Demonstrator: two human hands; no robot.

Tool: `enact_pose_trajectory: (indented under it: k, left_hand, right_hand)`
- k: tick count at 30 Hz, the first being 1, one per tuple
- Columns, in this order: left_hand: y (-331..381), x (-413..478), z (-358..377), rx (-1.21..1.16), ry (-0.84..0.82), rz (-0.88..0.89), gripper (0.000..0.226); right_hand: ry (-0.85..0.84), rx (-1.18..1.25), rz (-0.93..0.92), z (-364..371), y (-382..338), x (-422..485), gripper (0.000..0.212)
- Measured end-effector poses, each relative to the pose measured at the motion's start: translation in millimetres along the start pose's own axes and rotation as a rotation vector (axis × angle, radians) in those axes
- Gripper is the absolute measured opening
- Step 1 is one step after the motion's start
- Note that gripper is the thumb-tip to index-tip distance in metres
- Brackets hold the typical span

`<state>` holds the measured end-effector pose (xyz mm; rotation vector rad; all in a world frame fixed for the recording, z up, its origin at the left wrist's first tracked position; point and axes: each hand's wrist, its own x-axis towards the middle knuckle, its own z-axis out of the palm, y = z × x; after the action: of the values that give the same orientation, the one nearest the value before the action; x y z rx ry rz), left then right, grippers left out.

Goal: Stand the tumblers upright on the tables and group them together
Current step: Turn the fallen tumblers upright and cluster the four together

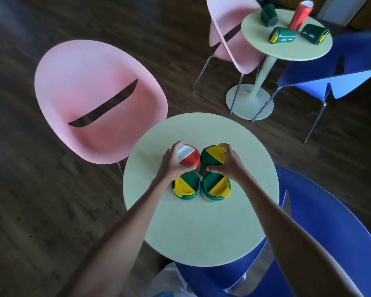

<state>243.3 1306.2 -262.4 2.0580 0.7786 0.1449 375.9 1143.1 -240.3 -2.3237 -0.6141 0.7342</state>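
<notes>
On the near round tabletop (201,228) four tumblers stand upright in a tight square. The left hand (171,162) is wrapped around the red-and-white tumbler (188,155) at far left, and the right hand (227,162) grips the green-and-yellow tumbler (212,156) at far right, fingers curled around each just under the lid. Two more green tumblers, one near left (186,185) and one near right (216,186), sit just beside them, untouched. These look like rigid, light plastic cups with snap lids; the smooth walls may slip, so a hold round the body below the lid rim seems safest, not by the flip tab. On the far tabletop (287,50) three green tumblers (283,35) lie on their sides around a red one (300,15), which seems to stand upright there.
</notes>
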Motion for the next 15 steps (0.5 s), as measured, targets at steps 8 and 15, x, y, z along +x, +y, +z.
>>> enact_pose_trajectory:
  k: [8, 15]
  left_hand:
    - [-0.7, -0.1, -0.7, 0.007, 0.0, 0.005, 0.095]
    - [-0.1, -0.6, -0.1, 0.016, 0.0, 0.016, 0.096]
  right_hand:
    - [-0.009, 0.001, -0.013, -2.9, 2.0, -0.2, 0.092]
    - [-0.047, 0.003, 0.005, -2.2, 3.4, 0.8, 0.097]
